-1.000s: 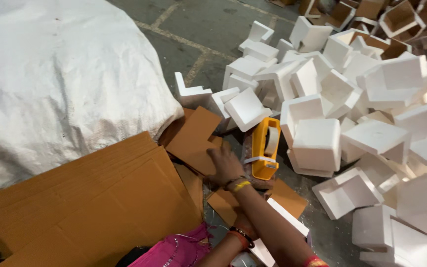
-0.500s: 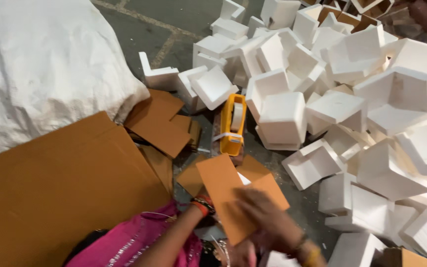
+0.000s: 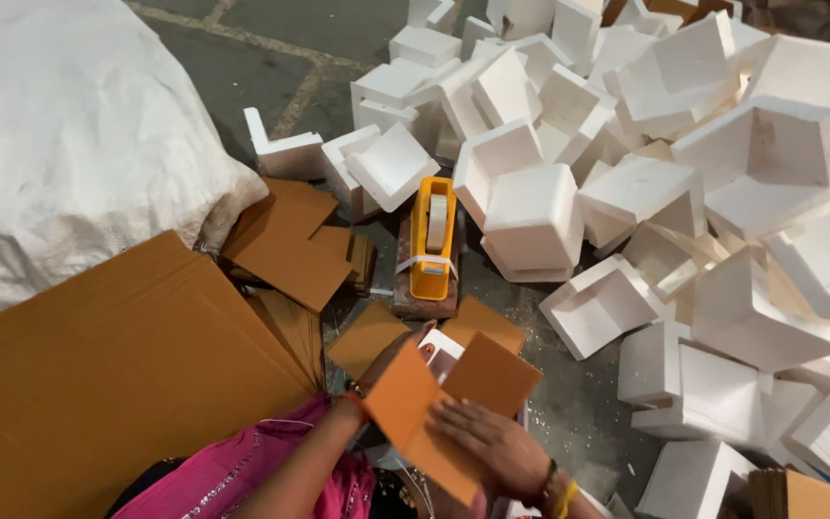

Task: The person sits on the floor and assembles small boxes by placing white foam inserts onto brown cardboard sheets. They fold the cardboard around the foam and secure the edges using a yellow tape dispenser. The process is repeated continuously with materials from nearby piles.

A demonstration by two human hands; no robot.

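Grey concrete floor [image 3: 242, 58] fills the scene, and it is crowded down here. Both hands are low in the middle of the floor, working one bent cardboard piece [image 3: 434, 408], orange-brown and folded into an angle. Left hand [image 3: 391, 360] grips it from behind, mostly hidden by the board, fingers curled on its upper fold. Right hand [image 3: 487, 447] lies flat on the lower flap, fingers spread and pressing, a dark band and a yellow bangle at the wrist. Just beyond the cardboard, a yellow tape dispenser [image 3: 431, 240] sits on a dark block, flanked by loose cardboard squares [image 3: 285, 240] on its left. White foam corner blocks [image 3: 703, 192] are heaped across the whole right side of the floor, tumbled at every angle, one square block touching the dispenser's right. Over on the left, a large flat cardboard sheet [image 3: 98, 384] runs to the near edge, and a big white woven sack [image 3: 69, 135] bulges behind it. Pink fabric [image 3: 232, 471] shows at the near edge, under the left forearm
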